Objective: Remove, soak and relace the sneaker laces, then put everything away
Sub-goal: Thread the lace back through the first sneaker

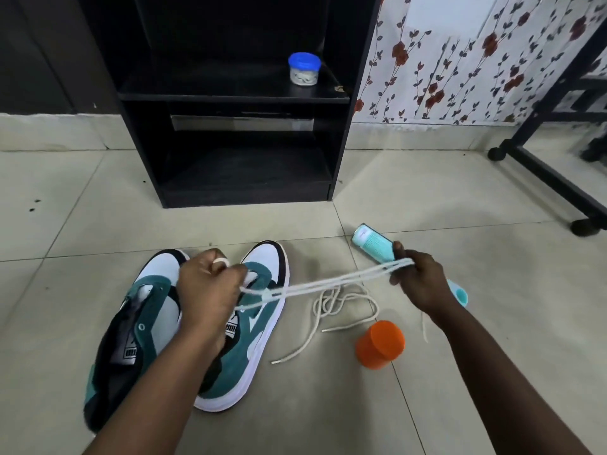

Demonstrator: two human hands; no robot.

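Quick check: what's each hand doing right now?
Left hand: fingers curled, gripping one end of the folded white lace.
Right hand: fingers pinching the lace's other end.

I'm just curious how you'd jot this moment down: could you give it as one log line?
left hand: grips lace | right hand: grips lace, pulled taut | second lace: loose on floor | sneakers: unlaced

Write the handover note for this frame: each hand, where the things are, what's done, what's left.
Left hand: grips one end of a lace over the sneakers.
Right hand: pinches the other end, lace stretched taut between the hands.
Second lace: loose on the floor beside the sneakers.
Orange cup and teal brush lie on the floor; blue-lidded jar on the shelf.
Done: both laces appear out.
Left: whether soaking is done cannot be told; relacing and putting away.
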